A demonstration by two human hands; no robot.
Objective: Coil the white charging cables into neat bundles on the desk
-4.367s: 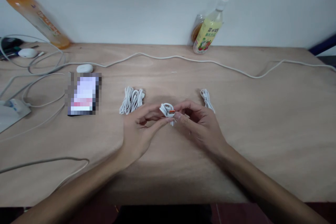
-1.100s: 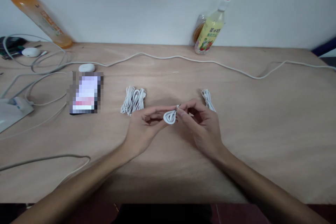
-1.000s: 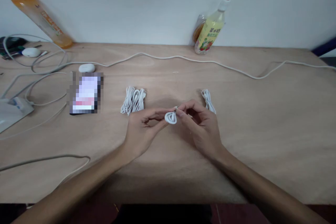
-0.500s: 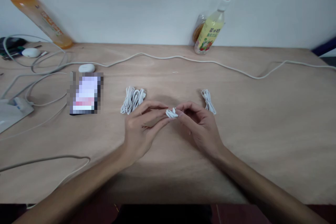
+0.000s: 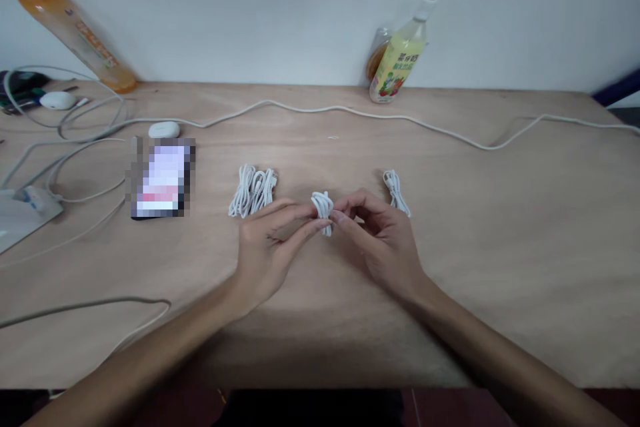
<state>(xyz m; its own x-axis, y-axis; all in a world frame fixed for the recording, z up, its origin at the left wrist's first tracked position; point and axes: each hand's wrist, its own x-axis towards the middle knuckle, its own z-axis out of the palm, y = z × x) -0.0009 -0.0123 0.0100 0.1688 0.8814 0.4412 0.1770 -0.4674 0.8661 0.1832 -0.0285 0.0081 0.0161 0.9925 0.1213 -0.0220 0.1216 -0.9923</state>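
Note:
Between my two hands, above the middle of the table, is a small coiled white cable (image 5: 323, 205). My left hand (image 5: 273, 240) pinches it from the left with thumb and fingers. From the right, my right hand (image 5: 383, 233) grips the same coil between thumb and forefinger. Just beyond my left hand lie coiled white cables (image 5: 244, 191), side by side on the wood. Another coiled white cable (image 5: 397, 192) rests beyond my right hand, partly hidden by it.
A phone (image 5: 163, 177) and a white earbud case (image 5: 165, 129) lie to the left, near tangled cords. One long white cable (image 5: 340, 109) crosses the table's back. An orange drink bottle (image 5: 75, 37) and a yellow-labelled bottle (image 5: 400, 57) stand by the wall.
The coiled cable between my hands has turned more upright, and its lower end now shows below my fingertips. Both hands stay in nearly the same place.

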